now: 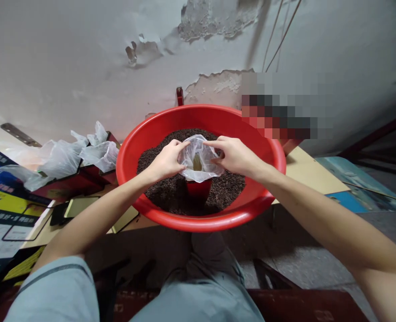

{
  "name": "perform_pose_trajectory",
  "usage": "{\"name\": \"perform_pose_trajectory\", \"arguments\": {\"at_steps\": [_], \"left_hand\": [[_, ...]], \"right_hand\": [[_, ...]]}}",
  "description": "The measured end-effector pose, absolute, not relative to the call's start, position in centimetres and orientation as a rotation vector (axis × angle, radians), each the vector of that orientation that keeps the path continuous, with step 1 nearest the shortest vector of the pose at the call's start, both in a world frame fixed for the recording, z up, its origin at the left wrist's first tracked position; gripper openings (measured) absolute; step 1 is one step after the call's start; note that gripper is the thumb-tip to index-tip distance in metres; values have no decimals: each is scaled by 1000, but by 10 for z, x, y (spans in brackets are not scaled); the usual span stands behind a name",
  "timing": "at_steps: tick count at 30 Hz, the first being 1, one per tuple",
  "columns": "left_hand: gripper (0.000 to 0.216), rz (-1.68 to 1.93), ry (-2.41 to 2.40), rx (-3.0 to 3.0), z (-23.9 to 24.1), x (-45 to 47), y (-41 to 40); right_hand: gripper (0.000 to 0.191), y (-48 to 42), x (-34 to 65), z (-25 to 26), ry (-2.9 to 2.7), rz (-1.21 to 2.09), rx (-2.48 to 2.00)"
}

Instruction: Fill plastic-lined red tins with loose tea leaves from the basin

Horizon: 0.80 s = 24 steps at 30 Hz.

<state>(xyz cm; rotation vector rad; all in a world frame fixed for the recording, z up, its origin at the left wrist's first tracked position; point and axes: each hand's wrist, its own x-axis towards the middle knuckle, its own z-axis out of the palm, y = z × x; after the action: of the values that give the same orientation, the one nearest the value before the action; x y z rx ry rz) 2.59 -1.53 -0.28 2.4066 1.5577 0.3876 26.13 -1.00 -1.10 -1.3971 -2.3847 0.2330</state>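
Head view: left hand [167, 162] and right hand [235, 154] holding plastic bag [205, 168] open

Left is pinching it at 9 o'clock, right at 2. Bag is sitting over red container [198, 191] mid red basin [201, 223]; dark granules [226, 191] are surrounding the container.

I've got a pale tabletop [310, 174] against the wall. Red basin [201, 223] sits mid-span, front rim out past the table edge. Left of it I see dark-red boxes [72, 185] toward the back, a flat pale-yellow piece [80, 205] in front. Blue sheet [347, 202] at right: can't tell if on top or below.
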Motion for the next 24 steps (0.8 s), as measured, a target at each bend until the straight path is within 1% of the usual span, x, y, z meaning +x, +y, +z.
{"name": "perform_pose_trajectory", "arguments": {"at_steps": [4,6,8,10,12,14,18,21,24], "left_hand": [[89,273,1601,2468,3,24,-15],[96,110,1617,2481,6,27,-8],[101,-117,1588,2463,10,31,2],[104,-330,1541,2389,12,34,12],[106,-442,1505,2251,11,35,19],[108,-408,1448,2103,5,34,22],[111,-84,1303,1919,-15,21,21],[110,72,1224,1814,-32,11,18],[112,168,1197,1724,-46,6,15]], "right_hand": [[61,-12,263,-9,-2523,163,-1431],[64,-5,261,-12,-2638,168,-1445],[62,5,257,-16,-2742,203,-1451],[55,14,252,-17,-2821,335,-1495],[53,20,249,-14,-2832,595,-1579],[57,22,247,-12,-2773,884,-1629],[67,27,255,-20,-2610,1262,-1499],[79,32,262,-33,-2517,1400,-1372],[83,34,264,-39,-2465,1461,-1337]]}}
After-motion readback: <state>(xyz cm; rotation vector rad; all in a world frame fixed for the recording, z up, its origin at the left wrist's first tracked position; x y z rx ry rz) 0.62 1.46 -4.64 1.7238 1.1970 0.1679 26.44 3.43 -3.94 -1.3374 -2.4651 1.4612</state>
